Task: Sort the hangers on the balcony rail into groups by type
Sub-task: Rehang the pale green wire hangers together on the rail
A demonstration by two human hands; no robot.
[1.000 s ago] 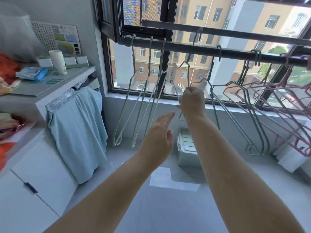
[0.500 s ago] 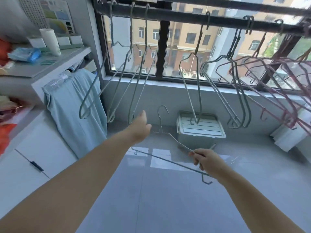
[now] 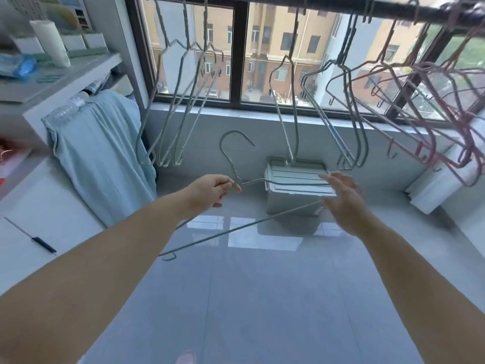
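Below the middle of the rail (image 3: 388,9), our left hand (image 3: 210,189) pinches the loose hanger (image 3: 231,168) at the base of its hook, fingers (image 3: 231,185) curled on the twisted neck. Our right hand (image 3: 343,200) hovers just beside the far shoulder, spread wide and holding nothing. We judge the hanger to be light, springy wire that swings and twists easily, so the neck looks like the steadiest hold and leaves the hook free. Half a second ago the right hand held it by the bar while the left reached out empty; it has since changed hands.
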